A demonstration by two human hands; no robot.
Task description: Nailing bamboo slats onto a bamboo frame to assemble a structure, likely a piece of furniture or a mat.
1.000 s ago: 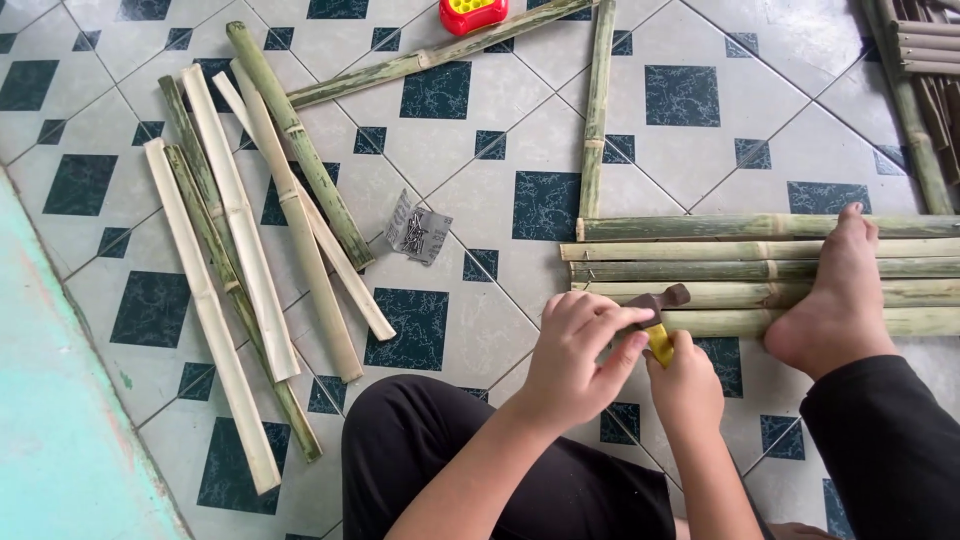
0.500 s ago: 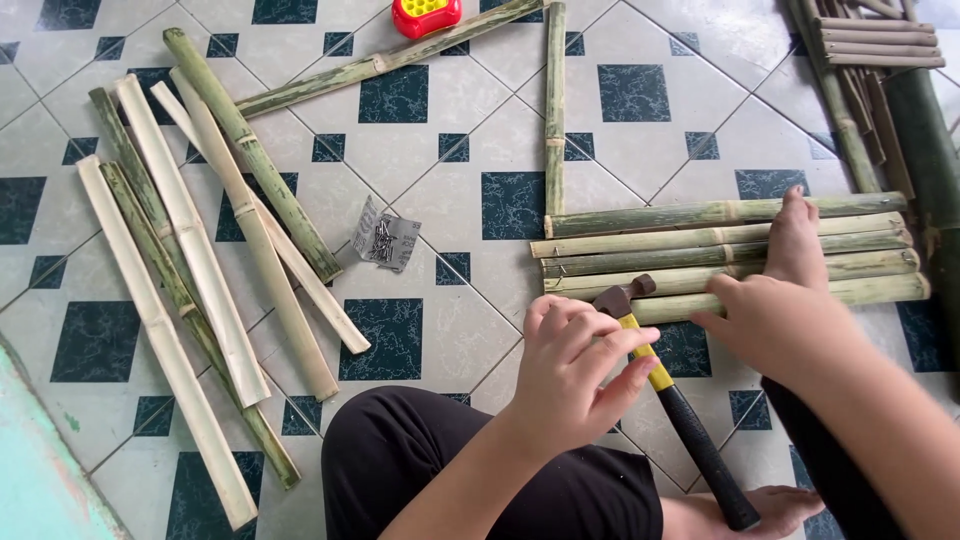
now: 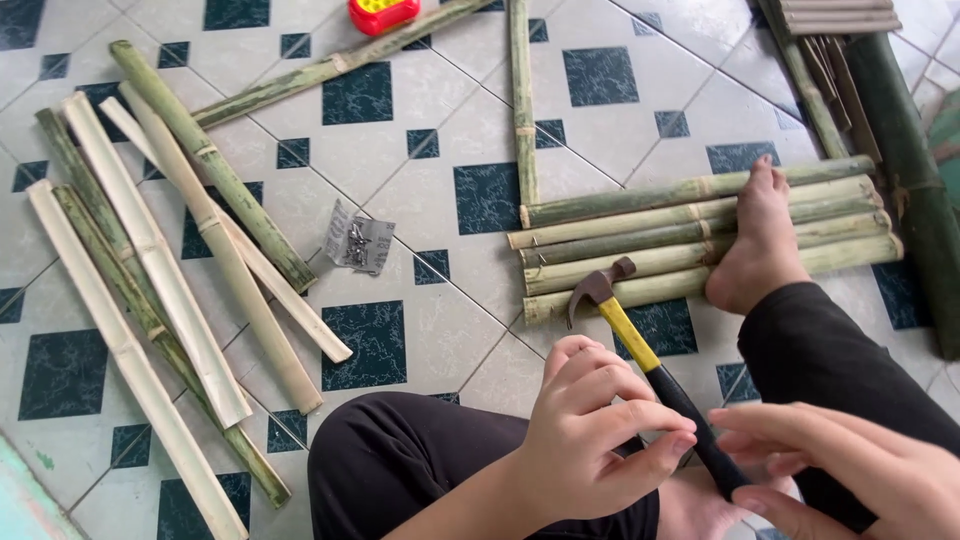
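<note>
Person's body as seen from above: both legs are clad in plain black trousers (image 3: 420, 465); the left hand (image 3: 600, 440), right hand (image 3: 850, 470) and forearms are left bare, as is the foot (image 3: 760, 250). No sleeves or jewellery are seen.

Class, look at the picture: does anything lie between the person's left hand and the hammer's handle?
Nothing visible does. The left hand is already at the hammer, fingers curled over the black grip. The right hand hovers beside the handle's end; the bamboo slats lie beyond the hammer head.
</note>
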